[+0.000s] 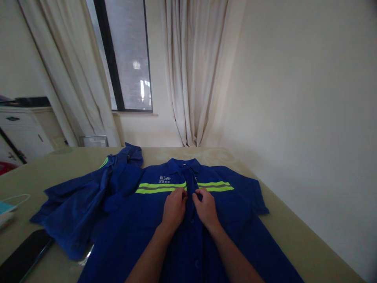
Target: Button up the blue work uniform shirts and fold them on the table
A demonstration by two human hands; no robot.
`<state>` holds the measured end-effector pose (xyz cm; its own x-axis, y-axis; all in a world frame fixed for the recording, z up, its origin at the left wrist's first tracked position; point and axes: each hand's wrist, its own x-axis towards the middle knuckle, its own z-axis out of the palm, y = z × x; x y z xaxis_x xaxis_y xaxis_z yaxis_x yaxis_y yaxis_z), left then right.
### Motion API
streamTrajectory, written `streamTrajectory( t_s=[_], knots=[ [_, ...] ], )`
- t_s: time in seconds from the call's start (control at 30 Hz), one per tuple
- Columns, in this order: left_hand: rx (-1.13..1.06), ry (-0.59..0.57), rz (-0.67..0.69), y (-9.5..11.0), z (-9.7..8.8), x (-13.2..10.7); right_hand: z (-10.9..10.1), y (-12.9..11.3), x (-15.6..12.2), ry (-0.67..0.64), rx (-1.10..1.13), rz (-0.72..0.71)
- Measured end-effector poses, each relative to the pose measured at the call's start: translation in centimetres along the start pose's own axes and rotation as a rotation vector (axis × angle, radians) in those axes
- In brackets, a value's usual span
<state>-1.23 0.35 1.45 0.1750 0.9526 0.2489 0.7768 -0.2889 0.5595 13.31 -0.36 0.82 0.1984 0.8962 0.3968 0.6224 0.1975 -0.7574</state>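
Observation:
A blue work shirt (235,212) with yellow-green reflective stripes and a white chest logo lies spread face up, collar away from me. Its front placket is parted near the chest and runs together lower down, where buttons show. My left hand (176,206) pinches the placket edge on the left, just under the stripe. Opposite it, my right hand (205,206) has thumb and finger closed on the other edge. A narrow gap lies between the two hands. Whatever is right between the fingertips is too small to make out.
Another blue garment (85,196) lies crumpled to the left on the table (318,239). A dark phone (26,251) and a light blue face mask (6,207) are at the left edge. Behind stand a wall, curtains (194,70), a window and a white cabinet (26,129).

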Motion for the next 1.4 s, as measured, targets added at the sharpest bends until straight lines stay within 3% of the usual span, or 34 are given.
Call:
streamTrajectory(
  t_s=[0.1,0.2,0.3,0.43,0.7,1.13,1.27,1.4],
  knots=[
    [-0.021,0.008,0.014,0.2,0.2,0.0,0.1,-0.3,-0.2,0.049,0.054,-0.080],
    [-0.027,0.008,0.025,0.2,0.3,0.0,0.2,-0.5,-0.2,0.002,0.060,-0.119],
    [-0.030,0.011,0.017,0.2,0.4,0.0,0.4,-0.3,-0.2,-0.077,-0.003,-0.068],
    [-0.021,0.020,0.010,0.4,0.3,-0.1,0.5,-0.1,-0.1,-0.076,-0.099,0.015],
    [0.053,0.031,0.062,0.8,0.2,-0.4,0.3,-1.0,-0.2,-0.044,-0.051,-0.070],
    [-0.086,0.060,0.081,0.7,-0.3,-0.6,0.2,-0.8,-0.1,-0.127,-0.122,-0.029],
    [-0.209,0.089,0.085,0.8,-0.3,-0.6,-0.1,-0.8,0.2,-0.138,-0.043,-0.061],
    [-0.291,0.121,0.050,0.3,0.2,-0.1,-0.3,-0.3,0.8,-0.145,0.111,0.003]
  ],
)
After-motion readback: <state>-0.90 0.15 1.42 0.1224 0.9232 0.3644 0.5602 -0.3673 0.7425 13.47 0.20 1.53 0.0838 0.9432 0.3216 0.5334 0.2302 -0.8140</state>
